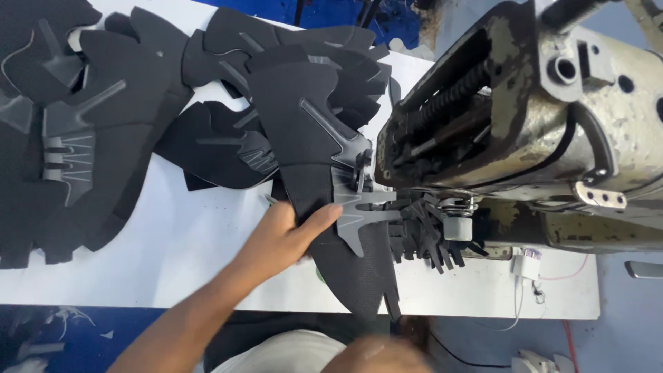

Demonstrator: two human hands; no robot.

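Head view, left hand [286, 235] gripping black shoe upper [314, 145]

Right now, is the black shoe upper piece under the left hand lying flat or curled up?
Flat: the black shoe upper piece lies spread on the white table, the left hand gripping its edge beside the sewing machine.

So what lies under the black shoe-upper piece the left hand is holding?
Under the black mesh shoe-upper piece held by the left hand, more black cut pieces overlap on the white table. Its near end overhangs the table edge. The table beneath the stack is covered.
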